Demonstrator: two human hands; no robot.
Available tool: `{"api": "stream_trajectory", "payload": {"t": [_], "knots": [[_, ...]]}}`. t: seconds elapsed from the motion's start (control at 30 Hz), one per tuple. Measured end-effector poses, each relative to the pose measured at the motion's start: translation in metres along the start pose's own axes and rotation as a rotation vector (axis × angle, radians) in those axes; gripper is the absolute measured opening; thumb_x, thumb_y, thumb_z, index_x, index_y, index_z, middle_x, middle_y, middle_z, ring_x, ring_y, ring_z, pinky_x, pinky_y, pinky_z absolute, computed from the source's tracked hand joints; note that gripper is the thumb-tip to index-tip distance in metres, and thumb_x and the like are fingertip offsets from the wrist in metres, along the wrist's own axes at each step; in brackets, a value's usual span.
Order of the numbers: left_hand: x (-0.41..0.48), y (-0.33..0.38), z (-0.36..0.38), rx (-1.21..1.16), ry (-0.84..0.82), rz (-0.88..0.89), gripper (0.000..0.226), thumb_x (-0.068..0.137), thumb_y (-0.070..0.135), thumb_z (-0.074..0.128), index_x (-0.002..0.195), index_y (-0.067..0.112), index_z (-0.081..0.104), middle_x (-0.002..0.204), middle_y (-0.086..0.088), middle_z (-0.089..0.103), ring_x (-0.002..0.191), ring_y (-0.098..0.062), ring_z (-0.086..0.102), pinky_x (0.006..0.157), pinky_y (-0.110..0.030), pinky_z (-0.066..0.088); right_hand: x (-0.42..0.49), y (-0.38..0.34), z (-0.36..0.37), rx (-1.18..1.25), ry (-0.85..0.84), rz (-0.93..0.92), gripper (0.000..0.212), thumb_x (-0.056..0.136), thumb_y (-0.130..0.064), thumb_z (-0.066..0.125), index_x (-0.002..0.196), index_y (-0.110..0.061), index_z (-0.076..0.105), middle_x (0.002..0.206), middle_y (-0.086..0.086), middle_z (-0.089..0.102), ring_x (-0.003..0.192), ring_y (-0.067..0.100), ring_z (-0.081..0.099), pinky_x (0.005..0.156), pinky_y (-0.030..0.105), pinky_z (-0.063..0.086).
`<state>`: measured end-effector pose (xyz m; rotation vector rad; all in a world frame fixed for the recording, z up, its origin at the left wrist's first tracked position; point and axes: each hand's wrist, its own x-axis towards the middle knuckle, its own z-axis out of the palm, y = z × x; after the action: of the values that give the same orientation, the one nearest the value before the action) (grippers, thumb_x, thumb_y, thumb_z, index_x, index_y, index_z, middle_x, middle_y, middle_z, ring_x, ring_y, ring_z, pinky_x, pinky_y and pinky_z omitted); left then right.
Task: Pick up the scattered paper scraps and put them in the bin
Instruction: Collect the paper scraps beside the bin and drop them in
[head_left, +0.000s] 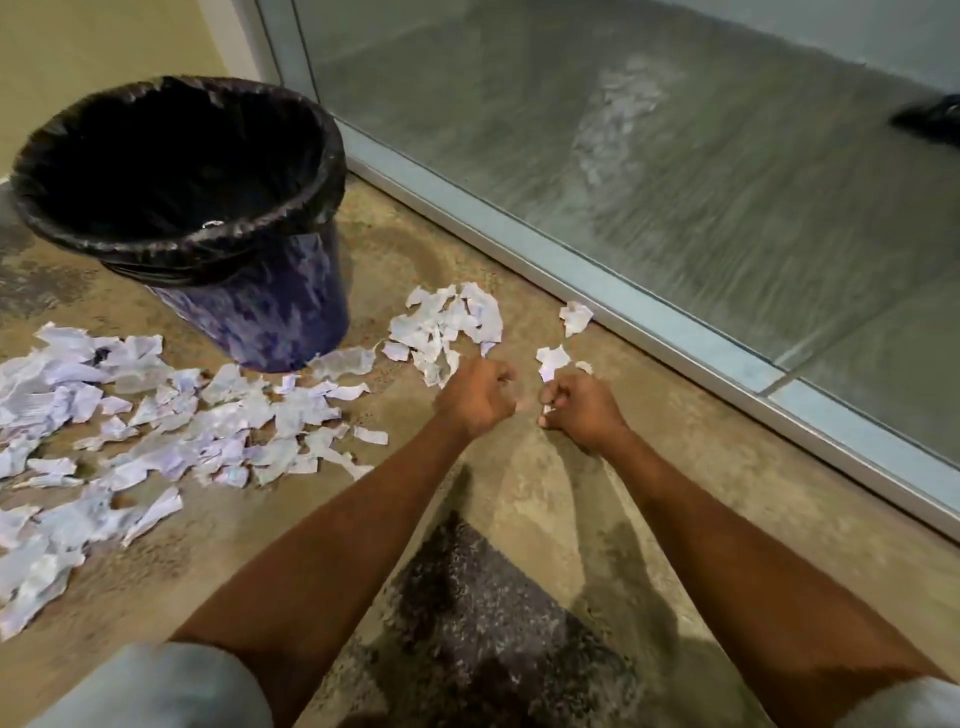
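One black-lined bin (270, 317) stands on the left, beside a spread of paper scraps (171, 421) too many to count. The left hand (475, 397) curls at a smaller cluster (447, 322), contents unclear; the right hand (584, 410) pinches a sliver. Raking pieces into handfuls should work best. Three strays (575, 317) lie rightmost.

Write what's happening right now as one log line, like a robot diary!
stage: gathering | left hand: curled at scrap pile, grip unclear | right hand: pinching small scrap | bin: upright
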<state>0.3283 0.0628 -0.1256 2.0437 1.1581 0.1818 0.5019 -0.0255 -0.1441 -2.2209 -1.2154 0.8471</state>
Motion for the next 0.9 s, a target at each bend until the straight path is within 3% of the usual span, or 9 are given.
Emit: {"api": "stream_trajectory", "payload": {"t": [0.1, 0.2, 0.27, 0.37, 0.5, 0.57, 0.67, 0.83, 0.9], "knots": [[0.005, -0.016, 0.024, 0.175, 0.012, 0.055, 0.021, 0.081, 0.028, 0.075, 0.100, 0.020, 0.076, 0.106, -0.008, 0.070, 0.106, -0.030, 0.066, 0.080, -0.030, 0.045, 0.009, 0.010, 0.001, -0.012, 0.014, -0.001, 0.034, 0.073, 0.001, 0.080, 0.058, -0.027, 0.071, 0.071, -0.011, 0.075, 0.075, 0.007, 0.066, 0.066, 0.010, 0.044], [0.003, -0.019, 0.032, 0.215, 0.096, 0.078, 0.014, 0.086, 0.018, 0.078, 0.100, 0.021, 0.080, 0.109, -0.009, 0.065, 0.107, -0.029, 0.063, 0.089, -0.038, 0.054, 0.016, 0.014, -0.007, 0.089, 0.105, 0.068, 0.024, 0.078, -0.001, 0.078, 0.065, -0.021, 0.073, 0.062, -0.021, 0.071, 0.069, 0.005, 0.066, 0.069, 0.025, 0.054], [0.003, -0.019, 0.031, 0.190, 0.139, 0.093, 0.013, 0.091, 0.012, 0.075, 0.103, 0.015, 0.080, 0.110, -0.011, 0.067, 0.106, -0.029, 0.064, 0.088, -0.037, 0.054, 0.023, 0.017, -0.016, 0.097, 0.232, 0.084, 0.017, 0.080, -0.005, 0.080, 0.071, -0.017, 0.074, 0.062, -0.018, 0.071, 0.065, 0.001, 0.066, 0.065, 0.024, 0.052], [0.008, -0.019, 0.030, 0.128, 0.202, 0.063, 0.008, 0.096, 0.015, 0.072, 0.099, 0.012, 0.079, 0.107, -0.007, 0.072, 0.100, -0.024, 0.065, 0.075, -0.028, 0.041, 0.032, 0.023, -0.027, 0.088, 0.344, 0.082, 0.019, 0.082, -0.010, 0.080, 0.070, -0.020, 0.070, 0.076, -0.008, 0.076, 0.077, 0.011, 0.073, 0.073, 0.033, 0.059], [0.015, -0.008, 0.033, 0.040, 0.287, 0.068, 0.016, 0.100, 0.023, 0.068, 0.084, 0.021, 0.067, 0.086, 0.002, 0.069, 0.080, -0.018, 0.062, 0.064, -0.026, 0.037, 0.043, 0.027, -0.030, 0.000, 0.345, 0.020, 0.024, 0.084, -0.003, 0.073, 0.070, -0.022, 0.068, 0.079, -0.011, 0.072, 0.078, 0.011, 0.067, 0.071, 0.031, 0.051], [0.022, 0.002, 0.035, 0.003, 0.307, 0.119, 0.005, 0.099, 0.019, 0.068, 0.101, 0.020, 0.073, 0.096, -0.003, 0.074, 0.087, -0.022, 0.066, 0.070, -0.032, 0.049, 0.047, 0.026, -0.029, -0.055, 0.338, -0.026, 0.024, 0.081, 0.000, 0.067, 0.071, -0.021, 0.068, 0.077, -0.012, 0.070, 0.077, 0.014, 0.067, 0.068, 0.030, 0.049], [0.037, 0.020, 0.039, 0.027, 0.296, 0.146, 0.036, 0.098, 0.014, 0.068, 0.134, 0.019, 0.067, 0.118, -0.011, 0.075, 0.108, -0.031, 0.069, 0.089, -0.043, 0.058, 0.054, 0.029, -0.024, -0.015, 0.346, -0.058, 0.023, 0.079, 0.000, 0.064, 0.076, -0.022, 0.070, 0.078, -0.011, 0.072, 0.074, 0.012, 0.067, 0.068, 0.029, 0.050], [0.065, 0.035, 0.054, 0.115, 0.166, 0.164, 0.052, 0.098, 0.020, 0.072, 0.147, 0.023, 0.054, 0.136, -0.011, 0.060, 0.121, -0.033, 0.062, 0.099, -0.046, 0.055, 0.063, 0.033, -0.023, 0.199, 0.429, 0.009, 0.024, 0.083, -0.004, 0.065, 0.084, -0.028, 0.070, 0.076, -0.014, 0.070, 0.065, -0.008, 0.061, 0.064, 0.015, 0.048], [0.074, 0.035, 0.062, 0.183, 0.108, 0.165, 0.061, 0.093, 0.030, 0.078, 0.148, 0.026, 0.053, 0.134, -0.012, 0.054, 0.120, -0.035, 0.060, 0.098, -0.045, 0.054, 0.072, 0.034, -0.024, 0.274, 0.454, 0.058, 0.027, 0.084, -0.004, 0.065, 0.087, -0.029, 0.072, 0.078, -0.012, 0.070, 0.069, 0.000, 0.067, 0.071, 0.026, 0.059]]}}
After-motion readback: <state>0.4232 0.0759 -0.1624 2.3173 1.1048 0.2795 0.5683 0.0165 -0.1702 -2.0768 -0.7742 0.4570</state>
